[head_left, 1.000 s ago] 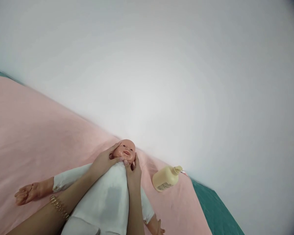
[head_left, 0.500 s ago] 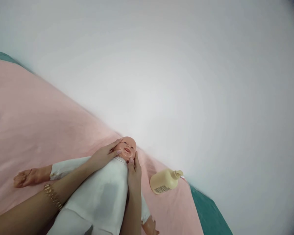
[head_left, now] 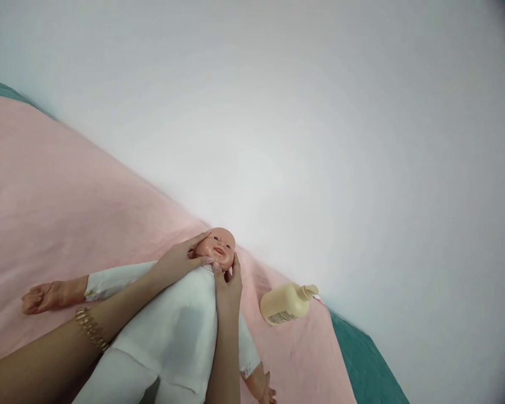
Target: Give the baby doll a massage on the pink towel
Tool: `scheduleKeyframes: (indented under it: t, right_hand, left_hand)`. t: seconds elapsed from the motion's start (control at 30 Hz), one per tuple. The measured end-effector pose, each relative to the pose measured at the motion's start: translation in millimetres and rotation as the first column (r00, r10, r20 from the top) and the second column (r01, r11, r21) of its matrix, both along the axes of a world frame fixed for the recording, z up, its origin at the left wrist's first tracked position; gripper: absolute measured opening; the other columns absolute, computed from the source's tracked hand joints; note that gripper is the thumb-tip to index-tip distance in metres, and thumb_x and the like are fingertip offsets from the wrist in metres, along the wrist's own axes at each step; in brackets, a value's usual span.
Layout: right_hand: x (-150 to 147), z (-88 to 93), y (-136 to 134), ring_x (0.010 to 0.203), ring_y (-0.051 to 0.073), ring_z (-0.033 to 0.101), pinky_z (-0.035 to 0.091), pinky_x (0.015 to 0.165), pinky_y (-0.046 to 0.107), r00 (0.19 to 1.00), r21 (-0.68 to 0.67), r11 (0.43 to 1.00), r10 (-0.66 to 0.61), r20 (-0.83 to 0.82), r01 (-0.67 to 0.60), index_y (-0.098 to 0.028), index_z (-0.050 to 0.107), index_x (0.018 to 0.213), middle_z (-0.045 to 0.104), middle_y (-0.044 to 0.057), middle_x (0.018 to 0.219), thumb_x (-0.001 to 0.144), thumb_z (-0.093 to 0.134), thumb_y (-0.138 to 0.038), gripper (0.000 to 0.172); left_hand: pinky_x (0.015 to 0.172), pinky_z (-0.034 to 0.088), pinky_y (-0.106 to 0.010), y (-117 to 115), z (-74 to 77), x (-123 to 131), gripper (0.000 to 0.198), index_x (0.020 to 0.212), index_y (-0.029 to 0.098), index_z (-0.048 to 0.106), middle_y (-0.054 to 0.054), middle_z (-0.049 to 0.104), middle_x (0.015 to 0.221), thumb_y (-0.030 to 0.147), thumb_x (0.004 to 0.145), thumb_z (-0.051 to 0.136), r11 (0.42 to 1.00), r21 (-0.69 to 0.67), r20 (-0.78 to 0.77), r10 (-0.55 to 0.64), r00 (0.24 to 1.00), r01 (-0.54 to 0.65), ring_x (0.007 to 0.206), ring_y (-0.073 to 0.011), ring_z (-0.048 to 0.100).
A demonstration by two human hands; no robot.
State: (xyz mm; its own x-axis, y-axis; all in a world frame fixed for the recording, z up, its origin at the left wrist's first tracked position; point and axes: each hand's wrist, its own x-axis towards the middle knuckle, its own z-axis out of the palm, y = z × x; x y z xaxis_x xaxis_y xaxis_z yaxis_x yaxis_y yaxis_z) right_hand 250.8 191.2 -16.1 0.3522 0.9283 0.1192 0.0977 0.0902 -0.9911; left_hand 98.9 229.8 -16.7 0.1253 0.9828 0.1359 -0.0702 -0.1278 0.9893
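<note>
A baby doll [head_left: 180, 331] with a bald head and white cloth body lies on its back, arms spread to both sides. My left hand [head_left: 179, 261] cups one side of the doll's head [head_left: 219, 244], its thumb on the chin and its fingers along the cheek and temple. On the other side, my right hand [head_left: 229, 286] holds the jaw, with the thumb at the chin and the fingers behind the cheek. Both thumbs almost meet under the mouth. A gold bracelet [head_left: 90, 330] circles my left wrist. My fingertips behind the head are hidden.
A cream pump bottle [head_left: 285, 304] with printed text stands right of the doll. Pink cloth [head_left: 67, 185] lies beneath everything, over a green cover [head_left: 364, 359] that shows at the edges. A plain white wall [head_left: 278, 112] rises directly behind the doll's head.
Both thumbs have shifted inward along the doll's jaw and now come close together at the chin. The view has moved slightly; the bottle stands where it was.
</note>
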Motion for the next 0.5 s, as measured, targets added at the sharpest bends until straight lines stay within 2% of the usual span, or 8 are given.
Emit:
scheduleKeyframes:
  t: [0.2, 0.5]
  right_hand:
    - [-2.2, 0.3, -1.5, 0.126, 0.030, 0.062, 0.054, 0.104, 0.038, 0.999, 0.003, 0.999, -0.040, 0.011, 0.040, -0.017, 0.049, 0.148, 0.062, 0.011, 0.141, 0.073, 0.083, -0.043, 0.086]
    - [5.9, 3.1, -2.6, 0.126, 0.027, 0.062, 0.051, 0.103, 0.036, 0.997, 0.002, 0.999, 0.054, 0.052, -0.055, -0.014, 0.047, 0.151, 0.065, 0.012, 0.138, 0.086, 0.070, -0.048, 0.076]
  left_hand:
    - [0.097, 0.054, -0.037, -1.6, 3.0, 0.6, 0.072, 0.145, 0.026, 0.057, -0.005, 0.070, 0.132, 0.044, 0.078, 0.076, 1.000, 0.018, -0.032, 0.018, 0.999, -0.018, 0.117, -0.0334, 0.066]
    - [0.104, 0.050, -0.039, 1.0, 3.9, -4.4, 0.071, 0.154, 0.028, 0.045, -0.002, 0.062, 0.143, 0.055, 0.089, 0.057, 0.997, 0.059, -0.222, -0.029, 0.975, 0.043, 0.127, -0.0315, 0.061]
